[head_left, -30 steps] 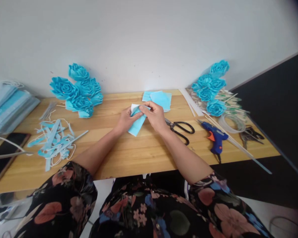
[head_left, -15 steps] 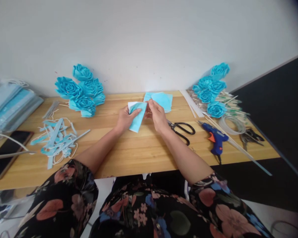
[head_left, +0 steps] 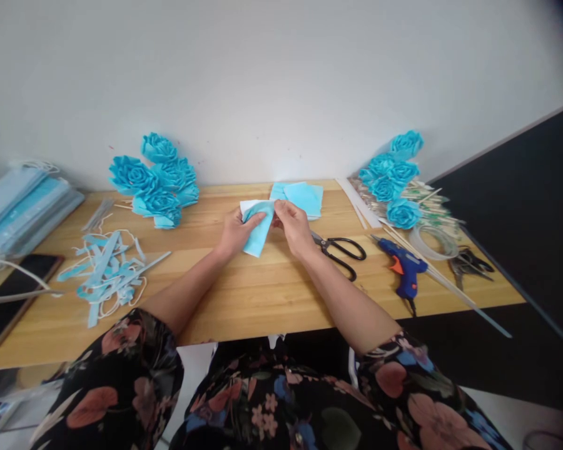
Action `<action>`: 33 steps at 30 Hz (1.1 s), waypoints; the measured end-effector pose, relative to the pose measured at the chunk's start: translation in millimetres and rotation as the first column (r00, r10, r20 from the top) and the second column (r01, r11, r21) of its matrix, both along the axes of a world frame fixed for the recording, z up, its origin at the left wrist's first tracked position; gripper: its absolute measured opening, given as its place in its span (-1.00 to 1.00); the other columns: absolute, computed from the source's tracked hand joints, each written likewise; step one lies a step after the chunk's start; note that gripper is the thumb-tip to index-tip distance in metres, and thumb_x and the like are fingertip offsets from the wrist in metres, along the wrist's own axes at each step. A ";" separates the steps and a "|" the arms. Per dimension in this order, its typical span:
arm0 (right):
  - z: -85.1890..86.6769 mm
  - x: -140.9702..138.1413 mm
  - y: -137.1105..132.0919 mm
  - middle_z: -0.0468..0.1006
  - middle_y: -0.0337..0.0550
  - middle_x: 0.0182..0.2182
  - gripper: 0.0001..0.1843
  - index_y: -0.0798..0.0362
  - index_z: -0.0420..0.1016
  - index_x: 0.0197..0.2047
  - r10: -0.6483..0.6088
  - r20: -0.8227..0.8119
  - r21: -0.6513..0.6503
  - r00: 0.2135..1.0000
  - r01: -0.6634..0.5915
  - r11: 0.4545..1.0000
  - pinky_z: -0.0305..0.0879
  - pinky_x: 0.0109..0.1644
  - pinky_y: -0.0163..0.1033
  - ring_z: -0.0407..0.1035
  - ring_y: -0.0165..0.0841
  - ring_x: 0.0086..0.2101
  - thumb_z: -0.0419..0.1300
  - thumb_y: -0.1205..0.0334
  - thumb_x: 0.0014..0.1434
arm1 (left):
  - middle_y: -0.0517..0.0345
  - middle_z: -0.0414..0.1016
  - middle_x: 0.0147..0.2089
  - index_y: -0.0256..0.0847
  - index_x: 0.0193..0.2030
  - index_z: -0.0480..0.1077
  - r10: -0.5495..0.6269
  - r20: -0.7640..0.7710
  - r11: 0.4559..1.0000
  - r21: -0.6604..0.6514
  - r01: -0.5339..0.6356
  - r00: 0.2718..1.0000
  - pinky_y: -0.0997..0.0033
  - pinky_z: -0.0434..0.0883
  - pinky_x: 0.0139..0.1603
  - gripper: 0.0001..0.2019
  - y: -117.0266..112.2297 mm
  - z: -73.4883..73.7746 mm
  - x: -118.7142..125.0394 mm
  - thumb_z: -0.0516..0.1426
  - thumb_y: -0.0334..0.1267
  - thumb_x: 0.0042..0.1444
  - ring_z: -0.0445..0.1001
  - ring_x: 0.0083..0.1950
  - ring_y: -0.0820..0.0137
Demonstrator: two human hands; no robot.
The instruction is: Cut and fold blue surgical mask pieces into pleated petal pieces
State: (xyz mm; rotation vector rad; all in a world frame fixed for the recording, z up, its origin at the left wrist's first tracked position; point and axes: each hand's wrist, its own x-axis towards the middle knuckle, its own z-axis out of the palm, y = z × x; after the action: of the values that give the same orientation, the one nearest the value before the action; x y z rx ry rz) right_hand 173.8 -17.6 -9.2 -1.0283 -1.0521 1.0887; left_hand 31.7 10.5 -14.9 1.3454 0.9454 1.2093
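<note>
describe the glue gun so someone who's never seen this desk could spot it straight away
Go to the right end of the wooden table, where a bunch of light blue roses lies on a heap of sticks. Just in front of them, right of the black-handled scissors, lies the glue gun: the only dark blue, pistol-shaped tool, with an orange trigger.

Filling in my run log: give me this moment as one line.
left hand: holds blue sheet | right hand: pinches its top edge | scissors: on table, right of hands
</note>
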 end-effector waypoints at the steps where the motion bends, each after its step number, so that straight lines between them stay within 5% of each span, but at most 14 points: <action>1: -0.1 0.7 0.4 0.37 -0.29 -0.50 -0.55 -0.01 0.40 -0.41 0.004 0.027 0.013 1.000 -0.005 1.000 0.32 -0.30 -0.27 0.30 -0.42 -0.44 0.26 -0.24 0.09 | 0.20 0.46 -0.42 -0.28 -0.34 0.46 -0.012 -0.012 1.000 0.007 0.012 1.000 0.44 0.37 -0.36 -0.59 -0.1 -0.7 -0.1 0.36 0.04 -0.14 0.36 -0.43 0.48; 7: 6.0 8.2 0.2 0.52 -0.26 -0.43 -0.74 0.03 0.53 -0.39 -0.061 0.263 0.119 0.963 0.031 0.992 0.28 -0.22 -0.25 0.33 -0.40 -0.37 0.29 0.00 0.10 | 0.21 0.45 -0.42 -0.27 -0.32 0.48 -0.126 -0.144 0.988 0.073 0.137 0.982 0.45 0.34 -0.34 -0.63 -0.4 -3.5 -0.6 0.33 0.01 -0.09 0.36 -0.41 0.47; 12: 18.3 15.4 -2.6 0.59 -0.23 -0.29 -0.78 -0.02 0.61 -0.24 0.034 0.444 0.185 0.896 -0.129 0.974 0.28 -0.09 -0.20 0.40 -0.32 -0.24 0.38 0.08 0.04 | 0.19 0.48 -0.43 -0.25 -0.38 0.47 -0.116 -0.247 0.983 0.112 0.147 0.962 0.44 0.32 -0.34 -0.73 -0.2 -6.0 -1.1 0.30 -0.07 -0.03 0.39 -0.39 0.43; 15: 20.3 15.7 -3.8 0.53 -0.24 -0.41 -0.88 -0.04 0.60 -0.38 -0.011 0.522 0.229 0.853 -0.128 0.965 0.25 -0.10 -0.17 0.36 -0.32 -0.29 0.36 0.10 0.09 | 0.20 0.48 -0.43 -0.25 -0.41 0.48 -0.123 -0.276 0.977 0.134 0.165 0.953 0.44 0.32 -0.30 -0.79 -1.2 -6.5 0.2 0.30 -0.13 -0.03 0.40 -0.38 0.42; 33: 17.1 9.2 -6.3 0.47 -0.26 -0.45 -0.82 0.00 0.52 -0.46 -0.076 0.425 0.218 0.902 -0.021 0.976 0.24 -0.20 -0.21 0.28 -0.38 -0.39 0.32 0.13 0.11 | 0.20 0.47 -0.44 -0.24 -0.40 0.47 -0.137 -0.281 0.976 0.127 0.178 0.950 0.43 0.29 -0.33 -0.72 -4.3 -4.9 4.2 0.31 -0.05 -0.08 0.34 -0.38 0.42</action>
State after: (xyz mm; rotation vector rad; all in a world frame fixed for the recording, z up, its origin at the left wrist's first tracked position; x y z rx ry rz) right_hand 182.9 -23.8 7.9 -1.1278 -1.4739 0.7115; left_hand 35.9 6.2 -19.9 1.7074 0.9280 1.0063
